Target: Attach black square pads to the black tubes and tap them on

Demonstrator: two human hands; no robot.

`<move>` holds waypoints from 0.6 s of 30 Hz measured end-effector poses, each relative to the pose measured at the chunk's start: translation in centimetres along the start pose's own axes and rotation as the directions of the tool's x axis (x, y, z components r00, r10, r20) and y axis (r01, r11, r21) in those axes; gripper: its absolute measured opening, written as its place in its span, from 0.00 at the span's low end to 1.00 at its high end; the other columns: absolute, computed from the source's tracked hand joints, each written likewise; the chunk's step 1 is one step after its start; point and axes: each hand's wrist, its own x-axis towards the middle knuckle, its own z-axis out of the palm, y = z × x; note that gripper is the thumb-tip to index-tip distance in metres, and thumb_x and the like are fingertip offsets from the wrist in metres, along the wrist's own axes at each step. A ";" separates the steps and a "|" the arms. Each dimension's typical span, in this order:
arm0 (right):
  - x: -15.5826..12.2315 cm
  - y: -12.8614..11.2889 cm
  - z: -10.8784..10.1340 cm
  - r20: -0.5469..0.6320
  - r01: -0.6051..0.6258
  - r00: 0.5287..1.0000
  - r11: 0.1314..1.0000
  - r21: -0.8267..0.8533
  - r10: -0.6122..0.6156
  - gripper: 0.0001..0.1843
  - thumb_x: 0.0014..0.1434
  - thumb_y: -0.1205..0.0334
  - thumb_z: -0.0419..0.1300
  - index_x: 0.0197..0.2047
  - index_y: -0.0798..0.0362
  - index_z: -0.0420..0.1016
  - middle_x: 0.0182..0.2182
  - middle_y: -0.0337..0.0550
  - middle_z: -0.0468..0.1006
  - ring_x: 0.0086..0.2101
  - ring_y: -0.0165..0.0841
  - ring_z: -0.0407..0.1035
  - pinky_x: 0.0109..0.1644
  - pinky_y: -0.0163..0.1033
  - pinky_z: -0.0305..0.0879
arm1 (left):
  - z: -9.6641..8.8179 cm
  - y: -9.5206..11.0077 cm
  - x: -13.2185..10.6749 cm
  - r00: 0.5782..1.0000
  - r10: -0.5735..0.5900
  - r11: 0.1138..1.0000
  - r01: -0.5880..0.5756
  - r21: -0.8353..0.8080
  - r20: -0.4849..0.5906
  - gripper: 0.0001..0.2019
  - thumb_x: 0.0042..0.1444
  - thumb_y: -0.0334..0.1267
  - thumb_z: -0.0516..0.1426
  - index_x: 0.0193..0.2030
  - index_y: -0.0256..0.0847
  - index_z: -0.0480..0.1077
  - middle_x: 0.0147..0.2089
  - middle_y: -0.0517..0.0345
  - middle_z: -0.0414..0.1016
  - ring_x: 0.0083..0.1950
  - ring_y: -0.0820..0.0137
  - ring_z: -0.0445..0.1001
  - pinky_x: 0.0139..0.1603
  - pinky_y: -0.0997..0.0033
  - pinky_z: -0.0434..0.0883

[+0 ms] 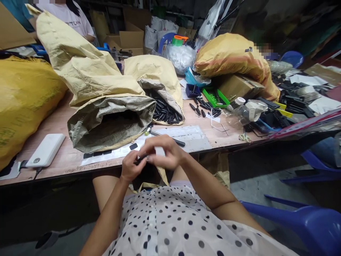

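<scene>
My left hand (131, 166) is closed in a pinch on a small dark black part (141, 159), mostly hidden by the fingers. My right hand (169, 151) arches over from the other side, its thumb and fingertips meeting at the same part. Both hands are over my lap at the table's front edge. Just beyond them lie a white strip with black pads (133, 146) and a tool with a black handle (179, 142). An open sack (109, 124) with a dark inside faces me. Beside it, another sack (160, 67) spills out black cylindrical pieces (166, 112).
A white power bank (45, 150) with a cable lies left, near a yellow sack (23, 106). Rightward are a green tray (215, 97), a clear plastic jar (247, 112), scissors (245, 137) and a full sack (231, 53). Blue chairs (306, 224) stand right. Another person (64, 17) is at the back left.
</scene>
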 end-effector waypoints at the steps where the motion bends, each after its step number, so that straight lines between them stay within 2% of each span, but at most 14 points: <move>1: 0.3 2.2 0.0 -0.069 -0.161 0.985 0.985 -0.059 0.157 0.16 0.65 0.61 0.53 0.51 0.50 0.78 0.38 0.41 0.78 0.35 0.30 0.71 0.42 0.36 0.69 | 0.1 0.3 -1.5 0.999 0.022 1.000 -0.022 -0.011 0.025 0.06 0.56 0.45 0.60 0.36 0.49 0.77 0.31 0.56 0.77 0.33 0.62 0.77 0.36 0.61 0.76; 2: 0.4 4.3 0.3 -0.142 -0.329 0.940 0.933 -0.147 0.310 0.16 0.64 0.62 0.54 0.51 0.51 0.78 0.40 0.43 0.78 0.39 0.33 0.71 0.45 0.38 0.69 | 0.2 0.5 -2.8 0.997 0.034 0.999 -0.033 -0.020 0.065 0.07 0.56 0.46 0.59 0.36 0.50 0.77 0.31 0.56 0.78 0.33 0.62 0.78 0.36 0.60 0.76; 4: -0.3 7.9 1.2 -0.242 -0.601 0.800 0.730 -0.326 0.550 0.17 0.62 0.61 0.59 0.54 0.52 0.77 0.46 0.49 0.76 0.46 0.40 0.69 0.51 0.44 0.67 | 0.8 0.4 -4.9 0.982 -0.043 0.999 0.040 0.019 0.186 0.08 0.57 0.46 0.58 0.37 0.51 0.78 0.33 0.55 0.80 0.32 0.61 0.79 0.33 0.60 0.76; 5: -0.7 9.3 1.9 -0.270 -0.667 0.741 0.630 -0.397 0.615 0.18 0.62 0.59 0.60 0.55 0.51 0.77 0.47 0.50 0.75 0.48 0.42 0.67 0.52 0.46 0.66 | 1.1 0.1 -5.5 0.959 -0.129 0.991 0.113 0.078 0.254 0.08 0.56 0.45 0.58 0.37 0.51 0.78 0.33 0.54 0.80 0.31 0.60 0.79 0.32 0.61 0.74; 6: -1.2 10.3 2.5 -0.284 -0.684 0.718 0.567 -0.459 0.636 0.18 0.62 0.58 0.61 0.54 0.51 0.77 0.48 0.52 0.74 0.49 0.43 0.66 0.51 0.46 0.65 | 1.5 -0.2 -6.0 0.924 -0.229 0.970 0.189 0.153 0.306 0.08 0.55 0.45 0.57 0.37 0.51 0.78 0.32 0.54 0.80 0.30 0.60 0.79 0.30 0.61 0.73; 8: -2.0 11.5 3.7 -0.299 -0.646 0.741 0.518 -0.560 0.601 0.14 0.65 0.58 0.58 0.52 0.52 0.77 0.48 0.53 0.74 0.49 0.45 0.64 0.50 0.45 0.62 | 2.1 -1.2 -6.3 0.853 -0.381 0.914 0.289 0.286 0.357 0.07 0.54 0.43 0.57 0.34 0.50 0.77 0.28 0.55 0.78 0.28 0.58 0.79 0.29 0.61 0.70; 10: -2.4 12.0 4.4 -0.305 -0.609 0.769 0.498 -0.617 0.562 0.13 0.67 0.58 0.55 0.50 0.52 0.77 0.46 0.54 0.73 0.47 0.44 0.63 0.48 0.44 0.59 | 2.6 -2.1 -6.2 0.823 -0.430 0.887 0.309 0.343 0.370 0.06 0.53 0.41 0.57 0.30 0.49 0.75 0.22 0.56 0.72 0.28 0.56 0.79 0.28 0.61 0.67; 12: -2.5 12.1 4.6 -0.313 -0.593 0.781 0.487 -0.641 0.540 0.13 0.68 0.59 0.54 0.49 0.52 0.77 0.45 0.53 0.73 0.46 0.44 0.62 0.47 0.43 0.58 | 3.0 -2.5 -6.0 0.815 -0.437 0.882 0.304 0.361 0.380 0.05 0.51 0.39 0.57 0.26 0.48 0.73 0.19 0.56 0.69 0.28 0.54 0.79 0.27 0.61 0.65; 15: -2.6 12.3 4.6 -0.321 -0.587 0.788 0.481 -0.651 0.526 0.12 0.68 0.60 0.53 0.49 0.52 0.76 0.44 0.52 0.73 0.46 0.43 0.61 0.46 0.43 0.57 | 2.9 -1.7 -5.6 0.788 -0.412 0.902 0.280 0.330 0.457 0.05 0.50 0.37 0.58 0.24 0.48 0.72 0.20 0.55 0.71 0.29 0.54 0.79 0.26 0.62 0.64; 17: -2.6 12.3 4.6 -0.325 -0.586 0.788 0.477 -0.654 0.522 0.12 0.68 0.61 0.53 0.48 0.53 0.76 0.43 0.52 0.73 0.45 0.43 0.61 0.46 0.43 0.56 | 2.3 -0.4 -4.8 0.746 -0.367 0.929 0.262 0.261 0.556 0.04 0.50 0.37 0.59 0.26 0.47 0.73 0.21 0.56 0.73 0.27 0.57 0.78 0.25 0.63 0.64; 18: -2.6 12.3 4.6 -0.327 -0.587 0.788 0.475 -0.656 0.522 0.12 0.68 0.61 0.53 0.48 0.53 0.76 0.43 0.52 0.73 0.45 0.43 0.61 0.45 0.43 0.56 | 1.8 0.4 -4.1 0.711 -0.339 0.941 0.266 0.210 0.616 0.04 0.50 0.39 0.60 0.26 0.47 0.73 0.21 0.57 0.74 0.26 0.60 0.77 0.25 0.65 0.65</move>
